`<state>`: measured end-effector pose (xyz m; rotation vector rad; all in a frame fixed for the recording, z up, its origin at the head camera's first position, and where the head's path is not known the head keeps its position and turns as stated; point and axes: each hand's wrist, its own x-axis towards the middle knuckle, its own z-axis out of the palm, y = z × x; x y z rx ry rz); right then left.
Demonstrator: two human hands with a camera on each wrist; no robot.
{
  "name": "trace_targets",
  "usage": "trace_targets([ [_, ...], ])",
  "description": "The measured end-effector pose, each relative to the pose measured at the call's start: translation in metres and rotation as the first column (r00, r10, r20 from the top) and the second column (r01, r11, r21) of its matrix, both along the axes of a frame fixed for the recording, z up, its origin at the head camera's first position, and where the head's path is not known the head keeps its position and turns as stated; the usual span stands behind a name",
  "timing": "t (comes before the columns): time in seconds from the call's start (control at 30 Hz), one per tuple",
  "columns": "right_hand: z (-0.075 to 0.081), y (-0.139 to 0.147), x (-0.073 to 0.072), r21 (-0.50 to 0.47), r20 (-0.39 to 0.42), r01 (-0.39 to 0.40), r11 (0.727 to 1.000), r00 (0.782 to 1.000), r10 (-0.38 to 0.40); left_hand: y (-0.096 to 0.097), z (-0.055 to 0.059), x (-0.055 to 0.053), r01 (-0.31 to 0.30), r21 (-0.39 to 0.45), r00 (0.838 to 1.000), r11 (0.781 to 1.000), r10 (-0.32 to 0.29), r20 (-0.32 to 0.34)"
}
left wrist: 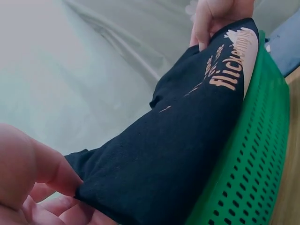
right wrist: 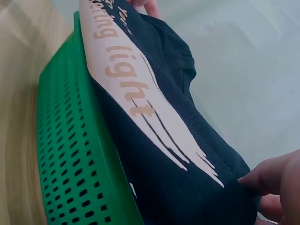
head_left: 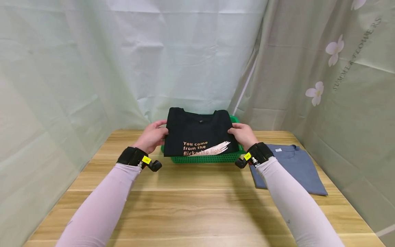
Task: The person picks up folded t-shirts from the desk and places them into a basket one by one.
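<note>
A folded black T-shirt [head_left: 197, 132] with printed lettering and a pale brush-stroke design lies over a green perforated basket [head_left: 205, 159], its collar side toward the curtain. At its left edge my left hand [head_left: 151, 136] pinches the cloth between thumb and fingers; the left wrist view shows the thumb on top of the fold [left wrist: 93, 187]. My right hand [head_left: 243, 135] pinches the opposite edge the same way, thumb over the fabric, as the right wrist view also shows. The shirt's lower edge overlaps the basket's front rim and hides most of the inside.
A folded blue-grey T-shirt [head_left: 293, 168] lies on the wooden table [head_left: 197, 206] to the right, partly behind my right forearm. Pale curtains [head_left: 185, 55] hang close behind the table and along both sides.
</note>
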<state>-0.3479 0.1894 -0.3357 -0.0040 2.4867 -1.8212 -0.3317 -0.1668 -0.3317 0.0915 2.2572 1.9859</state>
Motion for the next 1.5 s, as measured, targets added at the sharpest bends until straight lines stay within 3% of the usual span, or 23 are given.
trace_targets([
  [0.33,0.001,-0.003,-0.016,0.019,-0.021,0.059,0.998,0.998,-0.058,0.016,-0.003,-0.027,-0.077,0.025,0.997,0.997,0.077,-0.008],
  [0.6,-0.003,-0.001,-0.02,0.02,-0.045,0.097,0.995,0.994,-0.096,0.026,-0.007,-0.037,-0.131,0.042,0.991,0.99,0.132,-0.016],
  [0.77,-0.003,0.005,-0.017,-0.025,-0.054,0.089,0.996,0.994,-0.091,0.022,-0.006,-0.033,-0.131,0.028,0.99,0.991,0.132,-0.039],
  [1.1,0.001,0.019,-0.007,-0.081,-0.037,0.046,0.996,0.998,-0.05,0.016,-0.007,-0.024,-0.069,0.006,0.996,0.998,0.069,-0.049],
  [1.3,-0.002,0.027,0.0,-0.099,-0.041,0.03,0.995,0.999,-0.034,0.026,-0.008,-0.016,-0.022,0.028,0.998,0.999,0.023,-0.056],
  [1.5,-0.001,0.048,0.007,-0.094,-0.062,0.047,0.994,0.997,-0.053,0.047,-0.005,0.001,0.062,0.018,0.995,0.998,-0.06,-0.078],
])
